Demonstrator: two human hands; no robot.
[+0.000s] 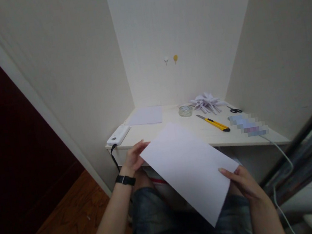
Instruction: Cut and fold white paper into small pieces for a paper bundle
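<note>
A plain white sheet of paper (185, 167) is held at a slant over my lap, its far corner overlapping the desk's front edge. My right hand (240, 180) pinches its right corner, thumb on top and the other fingers underneath. At the left corner is my left hand (133, 158), its fingers curled against the paper and their tips partly hidden by it. On the desk beyond lie a yellow utility knife (215, 123) with its blade out, a roll of clear tape (185, 110) and a bunch of folded white paper pieces (207, 102).
Another stack or sheet of paper (145, 115) lies at the desk's back left. A white power strip (118, 135) sits near the left edge. On the right are black-handled scissors (235, 110) and a blurred-out phone-like object (248, 125) with a cable. Walls enclose the white desk (173, 116).
</note>
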